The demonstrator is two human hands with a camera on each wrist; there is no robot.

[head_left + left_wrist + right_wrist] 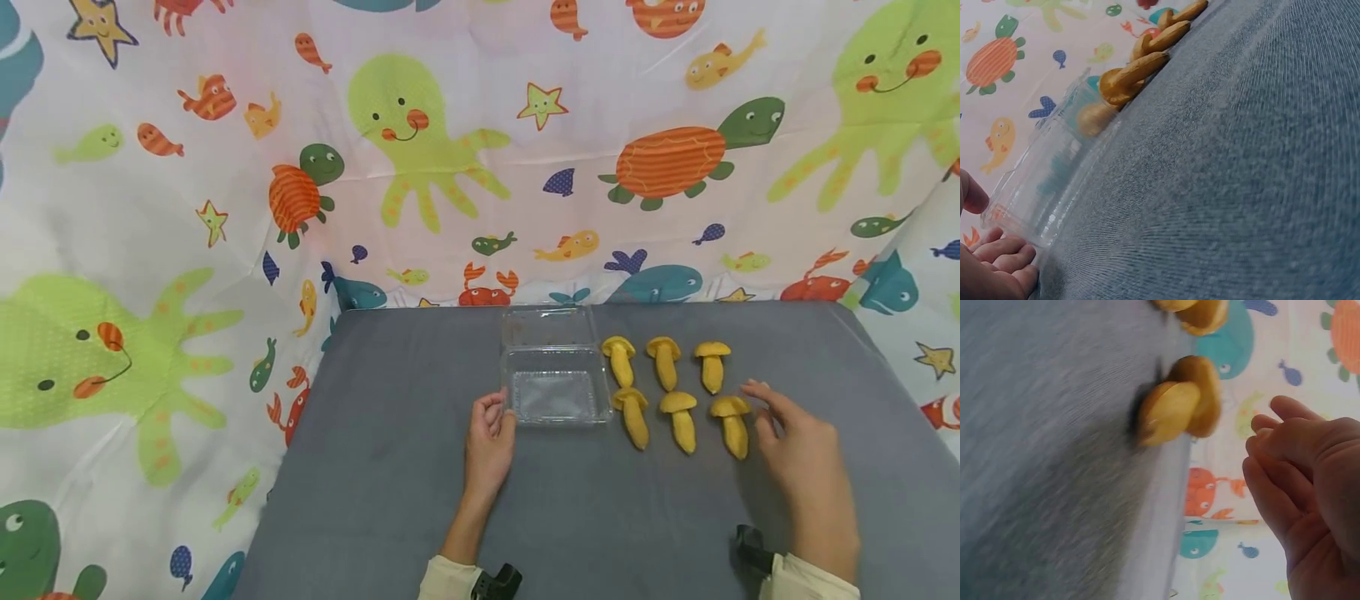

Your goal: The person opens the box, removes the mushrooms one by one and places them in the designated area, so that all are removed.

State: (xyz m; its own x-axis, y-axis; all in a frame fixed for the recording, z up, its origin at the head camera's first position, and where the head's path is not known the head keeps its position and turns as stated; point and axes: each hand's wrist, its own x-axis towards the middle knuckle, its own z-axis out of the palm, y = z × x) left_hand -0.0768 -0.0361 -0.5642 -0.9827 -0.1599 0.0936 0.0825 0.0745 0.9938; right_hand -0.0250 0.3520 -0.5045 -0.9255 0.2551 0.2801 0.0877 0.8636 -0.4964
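A clear plastic clamshell box (558,398) lies on the grey cloth with its lid (548,327) folded back, and no object shows inside. At its front left corner, my left hand (491,442) holds the edge between thumb and curled fingers (1013,256). Several yellow toy mushrooms stand in two rows right of the box; the front row includes a left one (633,417), a middle one (681,422) and a right one (732,425). Just right of that last mushroom hovers my right hand (806,458), fingers loosely extended and holding nothing.
The back row has mushrooms at left (620,361), middle (664,363) and right (712,367). Grey cloth (390,467) covers the table. A sea-animal print curtain (465,250) hangs behind and at both sides.
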